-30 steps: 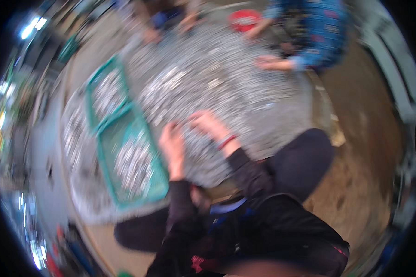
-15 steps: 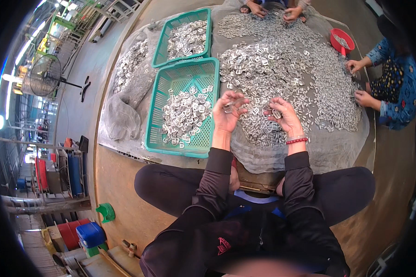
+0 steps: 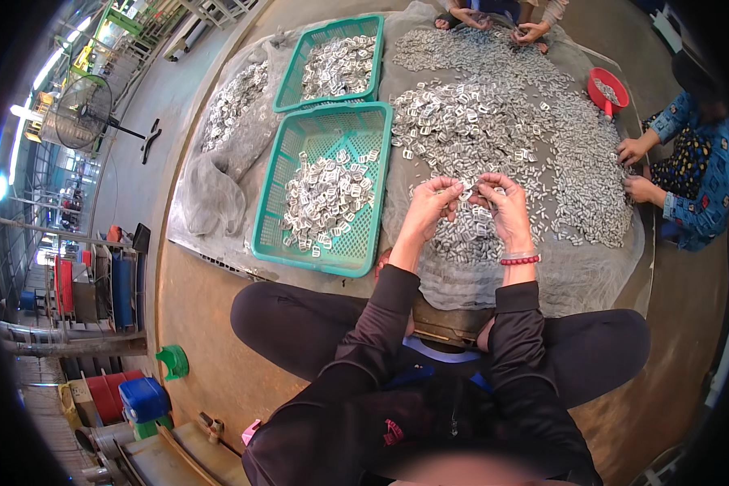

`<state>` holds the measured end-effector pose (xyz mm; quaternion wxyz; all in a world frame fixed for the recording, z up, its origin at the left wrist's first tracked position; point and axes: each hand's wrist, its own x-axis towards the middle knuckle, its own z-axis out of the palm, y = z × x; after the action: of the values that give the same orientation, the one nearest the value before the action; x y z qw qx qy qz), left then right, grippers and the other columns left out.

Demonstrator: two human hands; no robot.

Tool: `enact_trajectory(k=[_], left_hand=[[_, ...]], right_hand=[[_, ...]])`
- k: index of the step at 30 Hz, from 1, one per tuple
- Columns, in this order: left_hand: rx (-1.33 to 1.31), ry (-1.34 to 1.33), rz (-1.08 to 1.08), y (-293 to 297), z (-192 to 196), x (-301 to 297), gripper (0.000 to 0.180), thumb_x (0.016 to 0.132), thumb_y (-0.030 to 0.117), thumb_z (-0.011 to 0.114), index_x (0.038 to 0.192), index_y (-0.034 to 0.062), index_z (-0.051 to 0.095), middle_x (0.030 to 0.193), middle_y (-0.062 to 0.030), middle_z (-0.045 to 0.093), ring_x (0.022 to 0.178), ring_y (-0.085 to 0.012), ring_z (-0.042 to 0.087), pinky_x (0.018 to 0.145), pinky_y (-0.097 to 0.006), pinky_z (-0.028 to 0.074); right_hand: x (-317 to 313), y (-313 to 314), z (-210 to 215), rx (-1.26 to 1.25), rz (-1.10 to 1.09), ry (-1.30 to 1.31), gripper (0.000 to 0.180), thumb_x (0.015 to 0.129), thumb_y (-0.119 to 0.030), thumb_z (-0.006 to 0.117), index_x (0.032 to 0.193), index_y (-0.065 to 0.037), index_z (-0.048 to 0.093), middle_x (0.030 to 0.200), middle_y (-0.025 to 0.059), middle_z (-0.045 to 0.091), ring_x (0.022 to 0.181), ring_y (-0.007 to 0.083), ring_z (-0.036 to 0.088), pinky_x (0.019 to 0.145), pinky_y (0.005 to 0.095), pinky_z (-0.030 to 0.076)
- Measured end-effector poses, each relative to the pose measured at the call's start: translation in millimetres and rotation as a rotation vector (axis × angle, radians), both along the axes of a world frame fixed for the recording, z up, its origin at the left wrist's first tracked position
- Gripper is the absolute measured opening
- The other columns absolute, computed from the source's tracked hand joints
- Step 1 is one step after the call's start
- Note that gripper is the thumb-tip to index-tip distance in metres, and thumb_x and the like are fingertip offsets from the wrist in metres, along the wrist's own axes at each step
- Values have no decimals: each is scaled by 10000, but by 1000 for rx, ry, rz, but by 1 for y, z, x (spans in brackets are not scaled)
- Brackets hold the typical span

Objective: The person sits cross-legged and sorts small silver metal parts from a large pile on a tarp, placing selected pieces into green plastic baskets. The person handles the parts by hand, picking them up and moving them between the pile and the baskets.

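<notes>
Silver metal clips (image 3: 494,138) lie in a big pile on the grey sheet (image 3: 591,279) in front of me. My left hand (image 3: 431,209) and right hand (image 3: 506,211) meet above it, fingers pinching one small clip (image 3: 468,194). The near green basket (image 3: 324,186) sits just left of my hands, with bare floor (image 3: 194,324) beyond the sheet's edge.

Two teal plastic baskets with a lattice pattern sit at upper centre, the nearer basket (image 3: 324,190) and the farther basket (image 3: 330,61), both holding silvery grey metal pieces (image 3: 494,121). These spread over a pale grey sheet (image 3: 219,194). A red bowl (image 3: 607,87) lies at upper right. The right wrist wears a red bead bracelet (image 3: 519,259) above a black sleeve (image 3: 517,324). At right, a co-worker's sleeve (image 3: 701,174) is blue with a multicoloured print.
</notes>
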<state>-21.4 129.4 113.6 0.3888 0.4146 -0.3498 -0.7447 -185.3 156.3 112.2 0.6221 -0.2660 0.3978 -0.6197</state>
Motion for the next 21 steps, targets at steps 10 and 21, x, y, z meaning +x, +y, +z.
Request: enact_trajectory(k=[10, 21], left_hand=[[-122, 0, 111, 11, 31, -8, 161, 848, 64, 587, 988, -14, 566, 663, 22, 486, 495, -23, 408, 369, -178, 307], [-756, -589, 141, 16, 3, -3, 158, 754, 95, 699, 907, 60, 682, 748, -36, 571, 692, -121, 533, 630, -251, 430]], right_hand=[[3, 1, 5, -13, 56, -24, 173, 839, -33, 588, 999, 30, 608, 885, 74, 615, 763, 142, 618, 640, 291, 581], [8, -1, -28, 198, 69, -163, 201, 849, -53, 543, 1029, 23, 593, 860, 57, 606, 730, 132, 604, 585, 243, 535]])
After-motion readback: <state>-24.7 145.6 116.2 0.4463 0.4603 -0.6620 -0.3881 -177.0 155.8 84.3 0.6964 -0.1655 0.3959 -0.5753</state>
